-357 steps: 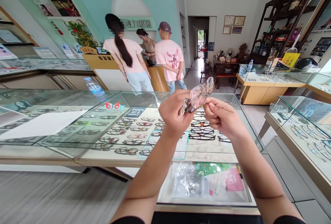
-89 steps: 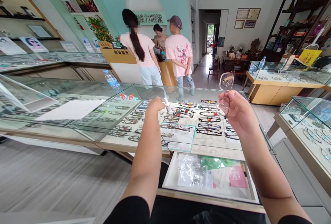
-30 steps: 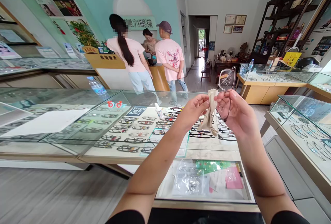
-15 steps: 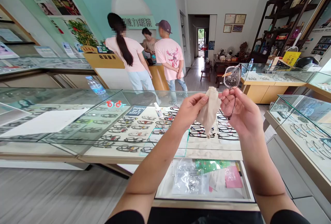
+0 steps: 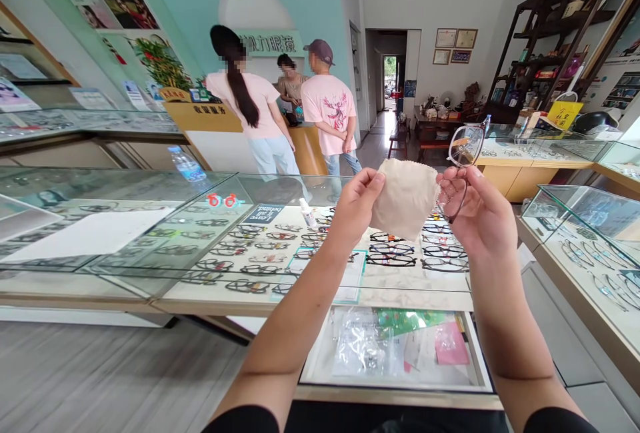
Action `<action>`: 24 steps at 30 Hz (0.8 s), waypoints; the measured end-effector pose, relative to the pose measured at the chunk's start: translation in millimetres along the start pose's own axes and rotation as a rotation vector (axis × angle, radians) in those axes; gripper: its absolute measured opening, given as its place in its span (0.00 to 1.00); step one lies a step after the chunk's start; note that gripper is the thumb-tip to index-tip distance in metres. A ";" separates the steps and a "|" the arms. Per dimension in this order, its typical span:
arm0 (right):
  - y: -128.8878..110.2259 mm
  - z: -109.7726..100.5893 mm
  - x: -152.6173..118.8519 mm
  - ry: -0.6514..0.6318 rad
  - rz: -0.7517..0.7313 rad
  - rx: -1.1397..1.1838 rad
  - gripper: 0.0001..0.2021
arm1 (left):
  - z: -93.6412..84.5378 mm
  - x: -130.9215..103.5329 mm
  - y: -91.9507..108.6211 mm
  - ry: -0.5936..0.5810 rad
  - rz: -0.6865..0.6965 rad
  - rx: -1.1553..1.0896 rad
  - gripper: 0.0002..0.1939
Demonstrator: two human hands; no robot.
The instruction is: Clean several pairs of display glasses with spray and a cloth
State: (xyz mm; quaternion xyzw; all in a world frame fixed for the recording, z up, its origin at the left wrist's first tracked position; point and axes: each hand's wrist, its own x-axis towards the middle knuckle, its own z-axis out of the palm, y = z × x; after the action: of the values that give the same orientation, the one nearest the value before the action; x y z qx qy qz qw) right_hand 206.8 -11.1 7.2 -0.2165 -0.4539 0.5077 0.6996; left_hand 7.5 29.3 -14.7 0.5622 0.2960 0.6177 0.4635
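My left hand [image 5: 361,194] pinches the upper left corner of a beige cleaning cloth [image 5: 404,198], which hangs spread out flat. Between thumb and fingers, my right hand [image 5: 480,203] holds a pair of glasses [image 5: 466,146] by the middle, turned on end with one lens up and the other down by the palm. The cloth's right edge reaches the fingertips of the right hand; whether they grip it I cannot tell. Both hands are raised above a glass display case [image 5: 240,220] with rows of eyeglass frames inside.
An open drawer [image 5: 313,373] with plastic bags and a pink packet is below my arms. On the case stand a water bottle [image 5: 187,165], a small white spray bottle [image 5: 307,213] and a white sheet [image 5: 90,236]. Several people are at the counter [image 5: 200,120] beyond; another case [image 5: 590,253] stands right.
The cloth, bunched and hanging narrow before, is now spread wide. My left hand has shifted slightly left, and my right hand with the glasses a little right, the glasses tilting.
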 end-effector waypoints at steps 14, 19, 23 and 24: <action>-2.7 3.2 -2.3 -0.042 0.004 -0.002 0.16 | -1.2 -1.6 7.3 -0.194 -0.172 -0.154 0.28; -4.9 4.7 -3.8 -0.083 0.021 -0.027 0.16 | 0.7 -3.1 6.1 -0.094 -0.061 -0.092 0.29; -4.5 6.8 -5.0 -0.118 0.046 -0.036 0.17 | 1.0 -4.2 5.4 -0.023 0.009 -0.020 0.31; -3.9 6.8 -5.1 -0.122 0.052 -0.039 0.17 | 0.5 -4.0 5.4 -0.009 0.031 0.000 0.32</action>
State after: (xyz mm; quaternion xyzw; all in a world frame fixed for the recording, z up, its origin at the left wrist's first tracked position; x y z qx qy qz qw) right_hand 202.6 -18.3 11.5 -0.2105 -0.4997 0.5288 0.6530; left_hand 6.4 23.5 -11.5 0.5698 0.2851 0.6222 0.4550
